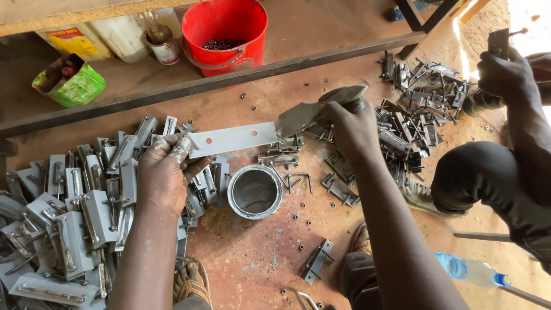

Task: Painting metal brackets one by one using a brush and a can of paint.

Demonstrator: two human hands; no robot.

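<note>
My left hand (165, 175) grips one end of a flat grey metal strip (232, 139) with two holes, held level above the floor. At the strip's other end, my right hand (350, 123) holds a dusty grey rag (313, 112) against it. Below the strip stands an open round tin (254, 191) with grey contents. Assembled grey metal latch pieces (74, 224) lie heaped under and left of my left arm.
Another person at the right holds a metal piece (498, 41) in a hand (505, 72), beside a darker parts pile (410, 109). A red bucket (225, 34), bottle (160, 40) and green box (72, 83) sit behind a steel bar. A plastic bottle (470, 270) lies lower right. Small nuts are scattered on the floor.
</note>
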